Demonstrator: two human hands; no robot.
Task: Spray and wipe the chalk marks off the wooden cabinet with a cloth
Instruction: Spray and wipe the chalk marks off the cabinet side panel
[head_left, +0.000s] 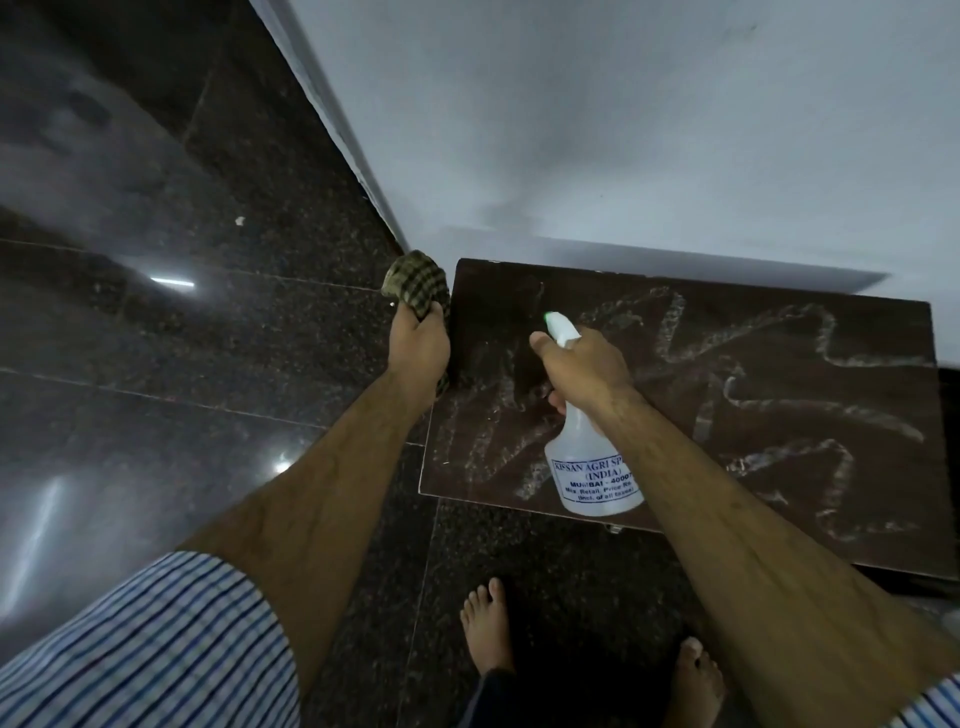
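Note:
The dark brown wooden cabinet top stands against the pale wall and carries white chalk marks across most of it. My right hand is shut on a white spray bottle with blue print, held over the left half of the top; its nozzle with a green tip points toward the far left corner. My left hand grips a bunched green checked cloth just beyond the cabinet's left edge.
Dark speckled granite floor stretches to the left and in front, with light glare on it. A pale wall rises behind the cabinet. My bare feet stand on the floor close to the cabinet's front edge.

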